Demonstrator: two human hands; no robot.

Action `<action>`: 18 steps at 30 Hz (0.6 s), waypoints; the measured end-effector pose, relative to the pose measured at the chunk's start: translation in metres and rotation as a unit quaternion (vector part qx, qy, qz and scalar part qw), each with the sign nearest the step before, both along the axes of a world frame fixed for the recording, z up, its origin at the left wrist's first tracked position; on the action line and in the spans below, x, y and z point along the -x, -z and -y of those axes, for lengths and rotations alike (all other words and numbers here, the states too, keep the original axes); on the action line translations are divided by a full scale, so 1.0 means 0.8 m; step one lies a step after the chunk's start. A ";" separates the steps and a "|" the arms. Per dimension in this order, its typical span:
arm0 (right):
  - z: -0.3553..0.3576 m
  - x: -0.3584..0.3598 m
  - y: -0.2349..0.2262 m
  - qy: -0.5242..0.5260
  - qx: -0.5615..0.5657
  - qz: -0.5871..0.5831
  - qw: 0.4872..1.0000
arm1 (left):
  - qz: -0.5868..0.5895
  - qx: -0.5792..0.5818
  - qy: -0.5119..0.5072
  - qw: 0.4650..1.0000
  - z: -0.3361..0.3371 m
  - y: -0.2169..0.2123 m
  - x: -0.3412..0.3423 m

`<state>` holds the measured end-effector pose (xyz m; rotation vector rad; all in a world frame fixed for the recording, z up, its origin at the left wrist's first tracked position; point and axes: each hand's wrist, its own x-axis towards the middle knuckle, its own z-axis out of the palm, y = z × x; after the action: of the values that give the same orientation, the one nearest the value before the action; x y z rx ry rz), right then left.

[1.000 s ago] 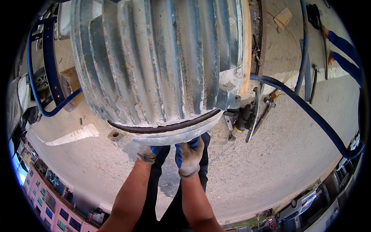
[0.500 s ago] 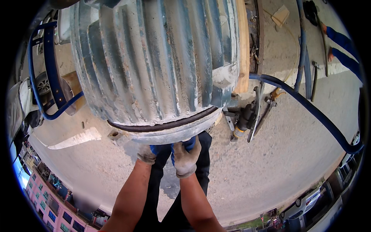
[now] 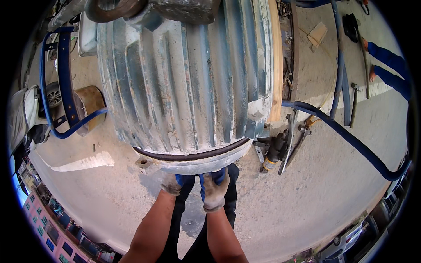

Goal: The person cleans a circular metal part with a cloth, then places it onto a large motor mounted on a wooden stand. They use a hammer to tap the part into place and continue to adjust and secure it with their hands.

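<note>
A large grey-blue finned motor housing (image 3: 175, 87) fills the upper middle. Along its near end runs a round end cover (image 3: 206, 165), with a dark gap (image 3: 193, 156) between cover and fins. My left hand (image 3: 172, 182), in a grey and blue glove, is at the cover's lower edge, its fingers mostly hidden. Beside it, my right hand (image 3: 215, 188), gloved alike, is closed, with the thumb side up, just below the cover's rim. What it grips, if anything, is out of sight behind the cover.
Right of the housing, a black and yellow power tool (image 3: 275, 151) and wrenches (image 3: 289, 142) lie on the concrete. Blue bent tubes (image 3: 351, 136) curve along the right, a blue frame (image 3: 66, 83) stands left. A rusty ring (image 3: 115, 11) hangs overhead; another person's blue-clad limbs (image 3: 390, 63) show far right.
The view has shifted, so the housing and both hands sit slightly lower and further right. The ring and metal block above show more. Both hands stay at the cover's edge.
</note>
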<state>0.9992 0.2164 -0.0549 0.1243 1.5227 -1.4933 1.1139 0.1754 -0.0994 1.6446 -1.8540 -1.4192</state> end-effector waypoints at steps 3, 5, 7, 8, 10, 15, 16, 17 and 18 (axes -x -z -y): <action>0.008 0.002 0.002 -0.097 -0.019 -0.178 0.979 | -0.028 -0.021 -0.025 0.999 -0.002 0.008 0.001; 0.011 0.006 0.009 -0.065 -0.002 -0.128 0.990 | -0.022 -0.015 0.008 1.000 -0.005 0.013 -0.007; 0.010 0.010 0.010 -0.001 0.075 0.073 0.994 | -0.085 -0.076 -0.059 0.992 -0.012 0.016 -0.012; 0.005 0.013 0.012 0.049 0.141 0.244 0.958 | -0.116 -0.106 -0.093 0.983 -0.017 0.019 -0.015; -0.004 0.011 0.015 0.061 0.173 0.323 0.929 | -0.139 -0.135 -0.102 0.976 -0.023 0.026 -0.026; -0.021 0.004 0.025 -0.127 0.012 -0.122 0.984 | -0.131 -0.144 -0.108 0.975 -0.019 0.022 -0.013; -0.008 0.011 0.018 -0.143 0.025 -0.168 0.975 | -0.106 -0.131 -0.080 0.982 -0.020 0.021 -0.018; 0.006 0.017 0.013 -0.156 0.039 -0.214 0.963 | -0.081 -0.115 -0.053 0.989 -0.020 0.022 -0.023; 0.004 0.014 0.016 -0.178 0.033 -0.284 0.942 | -0.034 -0.074 0.010 0.997 -0.019 0.026 -0.027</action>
<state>0.9884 0.2131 -0.0680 -0.6434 1.8172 -1.3385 1.1358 0.1907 -0.1200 1.6258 -1.7706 -1.6353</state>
